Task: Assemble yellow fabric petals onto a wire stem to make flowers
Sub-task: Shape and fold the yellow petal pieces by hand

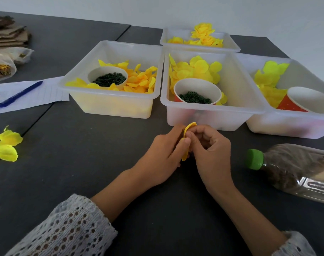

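Yellow round fabric petal (pixel 187 133) sits low over the dark grey table (pixel 83 163), pinched between left hand (pixel 164 156) and right hand (pixel 212 154), likely steadied for threading; wire stem hidden

Single head-worn wide-angle view, looking forward and down across the dark bench (pixel 69 163). Close to the two hands at lower centre, forearms entering from the bottom edge. Clear plastic bins (pixel 113 106) sit mid-frame, pale wall (pixel 268 15) behind. Edges bend, probably lens distortion. No second view.
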